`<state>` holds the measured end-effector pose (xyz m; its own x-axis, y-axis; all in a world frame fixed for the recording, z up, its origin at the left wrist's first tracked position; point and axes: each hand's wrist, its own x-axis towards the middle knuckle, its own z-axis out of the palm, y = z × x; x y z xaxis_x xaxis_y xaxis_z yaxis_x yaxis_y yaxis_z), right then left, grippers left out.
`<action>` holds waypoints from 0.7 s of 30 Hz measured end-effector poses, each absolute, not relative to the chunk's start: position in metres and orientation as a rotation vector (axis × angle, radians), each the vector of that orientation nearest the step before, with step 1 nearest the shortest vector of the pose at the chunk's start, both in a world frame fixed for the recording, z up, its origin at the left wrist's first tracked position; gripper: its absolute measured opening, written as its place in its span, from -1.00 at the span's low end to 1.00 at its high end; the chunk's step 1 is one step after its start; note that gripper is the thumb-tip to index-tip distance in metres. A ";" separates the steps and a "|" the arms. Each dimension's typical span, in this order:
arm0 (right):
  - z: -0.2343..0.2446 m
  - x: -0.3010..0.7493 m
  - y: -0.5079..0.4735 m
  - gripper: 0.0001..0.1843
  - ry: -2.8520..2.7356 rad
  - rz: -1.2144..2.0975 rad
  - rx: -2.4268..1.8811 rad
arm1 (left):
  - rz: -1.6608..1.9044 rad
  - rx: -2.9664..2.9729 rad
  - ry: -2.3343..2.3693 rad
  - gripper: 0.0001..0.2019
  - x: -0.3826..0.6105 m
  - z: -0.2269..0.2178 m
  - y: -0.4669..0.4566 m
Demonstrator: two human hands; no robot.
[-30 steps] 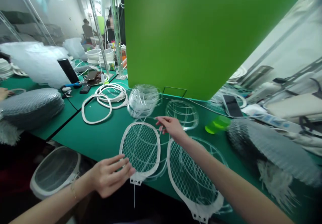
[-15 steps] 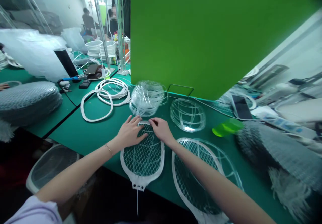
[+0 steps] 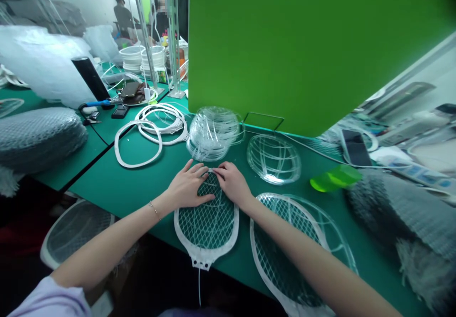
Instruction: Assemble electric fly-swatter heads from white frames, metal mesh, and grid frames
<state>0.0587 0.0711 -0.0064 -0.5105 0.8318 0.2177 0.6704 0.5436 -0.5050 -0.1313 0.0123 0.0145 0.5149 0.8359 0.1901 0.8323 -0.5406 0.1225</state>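
Observation:
A white oval racket frame with wire mesh (image 3: 207,224) lies flat on the green table (image 3: 142,184), its stub end over the near edge. My left hand (image 3: 188,188) rests on the frame's far left part, fingers spread flat on the mesh. My right hand (image 3: 230,184) presses the far top rim, fingers bent together at the edge. A second mesh frame (image 3: 281,245) lies to the right under my right forearm. A stack of clear plastic grids (image 3: 213,131) stands just beyond my hands.
A single clear grid (image 3: 273,158) and a green plastic piece (image 3: 335,177) lie at right. White oval rims (image 3: 138,148) lie at left. A green board (image 3: 295,46) stands behind. Wrapped mesh bundles (image 3: 39,136) sit at far left. A phone (image 3: 354,147) lies at right.
My left hand moved from the frame's near end up to its far part. My right hand came down onto the top rim. Both hands now press the frame.

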 end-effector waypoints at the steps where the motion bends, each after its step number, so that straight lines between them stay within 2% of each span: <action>1: -0.005 0.058 0.071 -0.72 -2.361 0.485 -1.239 | 0.357 2.720 1.490 -0.37 -0.131 0.015 0.012; 11: 0.002 0.059 0.084 -0.83 -2.406 0.505 -1.309 | 0.355 2.685 1.483 -0.34 -0.129 0.017 0.013; 16: 0.009 0.055 0.098 -0.96 -2.467 0.543 -1.319 | 0.362 2.689 1.491 -0.34 -0.129 0.017 0.014; 21: 0.011 0.052 0.099 -0.94 -2.514 0.496 -1.278 | 0.403 2.693 1.462 -0.35 -0.130 0.015 0.015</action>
<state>0.0524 0.0991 0.0110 -0.5708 0.8162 0.0897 0.7211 0.5506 -0.4207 -0.1303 0.0151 0.0154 0.5186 0.8305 0.2032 0.8173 -0.5513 0.1676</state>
